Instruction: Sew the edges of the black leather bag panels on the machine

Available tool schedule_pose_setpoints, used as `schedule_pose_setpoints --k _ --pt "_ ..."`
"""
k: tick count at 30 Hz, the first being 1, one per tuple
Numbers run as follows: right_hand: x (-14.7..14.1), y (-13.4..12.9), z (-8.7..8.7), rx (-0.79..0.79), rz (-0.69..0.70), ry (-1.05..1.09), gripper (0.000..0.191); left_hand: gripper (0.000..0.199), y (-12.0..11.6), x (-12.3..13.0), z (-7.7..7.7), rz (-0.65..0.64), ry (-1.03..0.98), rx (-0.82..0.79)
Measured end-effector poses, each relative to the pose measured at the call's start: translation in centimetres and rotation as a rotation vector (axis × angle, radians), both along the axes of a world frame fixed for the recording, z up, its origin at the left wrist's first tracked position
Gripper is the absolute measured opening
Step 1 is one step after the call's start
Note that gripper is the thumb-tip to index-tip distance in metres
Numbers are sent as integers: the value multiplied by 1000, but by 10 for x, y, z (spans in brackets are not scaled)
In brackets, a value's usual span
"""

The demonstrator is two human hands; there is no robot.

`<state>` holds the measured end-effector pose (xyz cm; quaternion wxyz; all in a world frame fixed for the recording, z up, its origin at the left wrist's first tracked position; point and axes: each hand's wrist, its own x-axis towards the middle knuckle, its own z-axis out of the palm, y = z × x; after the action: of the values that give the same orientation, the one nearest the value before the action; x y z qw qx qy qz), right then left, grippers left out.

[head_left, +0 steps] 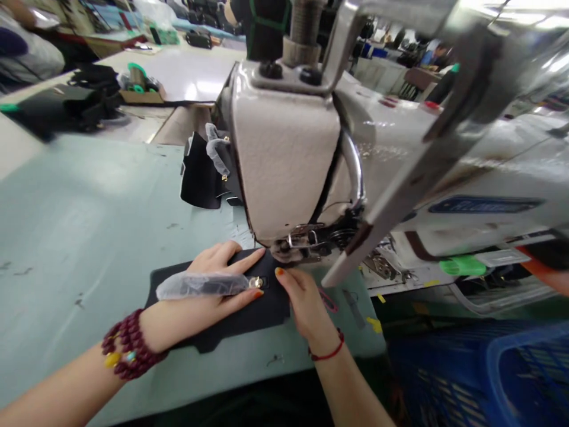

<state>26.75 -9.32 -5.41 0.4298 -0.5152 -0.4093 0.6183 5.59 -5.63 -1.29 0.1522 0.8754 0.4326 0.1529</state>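
Observation:
A black bag panel (275, 302) lies flat on the pale green table, its upper edge at the presser foot of a sewing machine (284, 154). My left hand (195, 315) rests on the panel with its fingers spread, pressing it down. Over the back of that hand passes a plastic-wrapped handle (200, 286), joined to the panel by gold-coloured metal hardware (256, 282). At the panel's right edge, my right hand (306, 305) has its thumb on top near the foot. Its other fingers are mostly hidden, and the hand grips the edge.
Behind the machine head sits another black bag piece (202, 178) with wrapped handles. Pink-handled scissors (328, 300) lie right of my right hand. A blue plastic basket (493, 373) stands at lower right. Thread spools in a small box (141, 95) are on the far left table.

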Motion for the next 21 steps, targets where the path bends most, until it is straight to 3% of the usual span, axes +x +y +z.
schedule_pose_setpoints --k 10,14,16,19,21 --pt "-2 5 -5 0 -61 62 46 56 4 5 5 -24 70 104" --pt "-5 8 -1 11 -41 45 43 54 7 8 -2 15 50 101" --pt "1 3 1 51 -21 -69 46 59 -4 6 -10 44 36 89" --pt "26 -16 -7 88 21 -277 50 68 -38 -8 -12 17 17 21" --pt "52 -31 -21 143 -1 -459 51 46 -60 -24 0 -59 -53 -143"
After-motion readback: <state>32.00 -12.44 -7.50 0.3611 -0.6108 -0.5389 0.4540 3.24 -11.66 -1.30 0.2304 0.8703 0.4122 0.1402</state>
